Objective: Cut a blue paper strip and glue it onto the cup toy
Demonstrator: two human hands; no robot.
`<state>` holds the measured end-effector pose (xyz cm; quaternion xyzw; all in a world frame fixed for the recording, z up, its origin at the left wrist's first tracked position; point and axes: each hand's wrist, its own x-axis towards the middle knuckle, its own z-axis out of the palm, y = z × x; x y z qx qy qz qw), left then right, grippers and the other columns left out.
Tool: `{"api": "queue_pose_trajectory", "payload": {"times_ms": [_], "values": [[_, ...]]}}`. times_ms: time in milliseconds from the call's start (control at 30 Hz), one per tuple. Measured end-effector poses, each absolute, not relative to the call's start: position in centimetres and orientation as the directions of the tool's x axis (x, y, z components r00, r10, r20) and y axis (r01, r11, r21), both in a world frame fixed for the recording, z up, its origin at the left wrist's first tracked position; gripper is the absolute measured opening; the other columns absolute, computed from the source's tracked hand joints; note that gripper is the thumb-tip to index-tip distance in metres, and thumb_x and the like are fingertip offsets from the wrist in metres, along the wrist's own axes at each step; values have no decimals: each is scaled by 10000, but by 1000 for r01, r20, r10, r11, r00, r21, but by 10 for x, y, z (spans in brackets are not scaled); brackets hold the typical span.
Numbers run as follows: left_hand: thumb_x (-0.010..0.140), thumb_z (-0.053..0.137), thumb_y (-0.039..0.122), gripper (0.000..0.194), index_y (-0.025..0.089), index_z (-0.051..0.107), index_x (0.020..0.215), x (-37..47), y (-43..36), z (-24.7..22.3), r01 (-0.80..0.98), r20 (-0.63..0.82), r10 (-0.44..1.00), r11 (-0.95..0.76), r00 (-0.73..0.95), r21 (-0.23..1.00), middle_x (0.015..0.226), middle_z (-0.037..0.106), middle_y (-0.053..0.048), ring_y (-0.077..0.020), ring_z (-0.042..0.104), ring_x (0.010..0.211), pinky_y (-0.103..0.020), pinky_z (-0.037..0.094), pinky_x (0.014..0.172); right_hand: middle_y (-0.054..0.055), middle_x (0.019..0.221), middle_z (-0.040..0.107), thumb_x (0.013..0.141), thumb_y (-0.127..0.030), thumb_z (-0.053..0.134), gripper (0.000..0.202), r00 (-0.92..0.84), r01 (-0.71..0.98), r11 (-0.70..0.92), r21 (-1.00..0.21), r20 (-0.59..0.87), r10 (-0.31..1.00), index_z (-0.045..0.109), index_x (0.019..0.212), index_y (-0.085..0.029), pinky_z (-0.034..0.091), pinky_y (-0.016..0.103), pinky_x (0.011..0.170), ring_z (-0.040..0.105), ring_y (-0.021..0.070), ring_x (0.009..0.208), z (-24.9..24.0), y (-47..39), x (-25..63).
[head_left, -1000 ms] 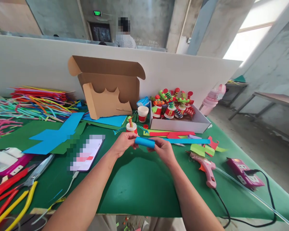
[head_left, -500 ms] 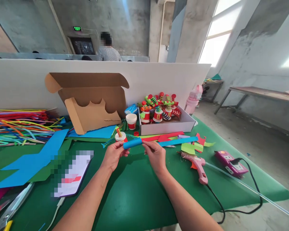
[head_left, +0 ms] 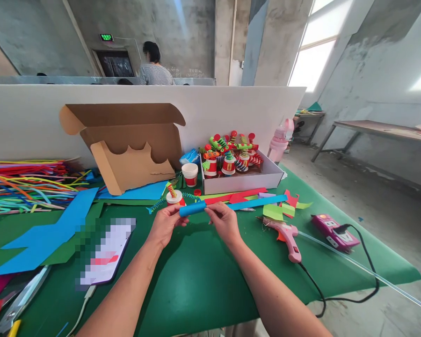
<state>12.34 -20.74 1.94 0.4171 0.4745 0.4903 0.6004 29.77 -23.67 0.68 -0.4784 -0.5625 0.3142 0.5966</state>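
Above the green table, a rolled tube of blue paper (head_left: 192,208) is held level between my hands. My left hand (head_left: 165,223) is closed around its left end, thumb and fingers pinching it. At the right end, my right hand (head_left: 224,223) pinches the tube's edge with thumb and forefinger. Just behind the tube stands a paper-cup figure (head_left: 174,197) with a striped paper spring on top and green spring arms at its sides. A blue paper strip (head_left: 259,202) lies on the table behind my right hand.
A white box (head_left: 243,184) of finished cup figures stands at the back, beside a paper cup (head_left: 190,174) and an opened cardboard box (head_left: 133,159). On the right lie a pink glue gun (head_left: 284,234) and its cord. A phone (head_left: 108,252) and scissors (head_left: 24,299) are left.
The view has shifted slightly. Both hands keep the blue tube in nearly the same place, and my right fingers have moved a little at its right end.
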Motion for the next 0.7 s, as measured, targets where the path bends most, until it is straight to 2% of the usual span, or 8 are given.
{"api": "queue_pose_trajectory", "payload": {"times_ms": [133, 233, 333, 500, 700], "values": [[401, 888, 399, 457, 136, 714, 731, 120, -207, 21, -188, -138, 983, 160, 123, 969, 581, 655, 5, -118, 592, 488, -237, 476, 488, 16, 753, 661, 782, -489, 648, 331, 171, -13, 234, -972, 228, 958, 719, 942, -207, 515, 276, 533, 546, 118, 518, 10, -232, 307], [418, 881, 402, 441, 139, 719, 733, 119, -208, 22, -182, -125, 984, 148, 130, 972, 555, 644, 10, -120, 587, 481, -235, 470, 480, -8, 665, 629, 714, -469, 721, 290, 172, -128, 183, -975, 160, 972, 680, 796, -195, 526, 272, 566, 563, 118, 529, 12, -229, 314], [425, 877, 409, 422, 138, 717, 706, 119, -207, 22, -185, -107, 989, 124, 99, 975, 554, 645, 8, -118, 590, 482, -234, 473, 483, -28, 620, 595, 670, -446, 762, 279, 196, -181, 189, -965, 153, 969, 633, 711, -201, 523, 265, 580, 564, 118, 544, 14, -229, 317], [401, 884, 419, 443, 147, 735, 717, 119, -206, 23, -184, -99, 993, 109, 63, 977, 552, 654, 9, -118, 587, 471, -234, 471, 471, -21, 666, 631, 663, -401, 765, 236, 195, -164, 219, -962, 186, 963, 640, 711, -206, 507, 263, 588, 564, 119, 565, 17, -230, 315], [401, 890, 437, 432, 148, 731, 680, 121, -207, 24, -164, -73, 994, 87, 85, 983, 537, 641, 9, -112, 576, 464, -230, 462, 460, -5, 668, 651, 696, -358, 719, 159, 195, 2, 322, -947, 317, 928, 653, 700, -214, 486, 275, 609, 564, 141, 600, 14, -231, 312]]}}
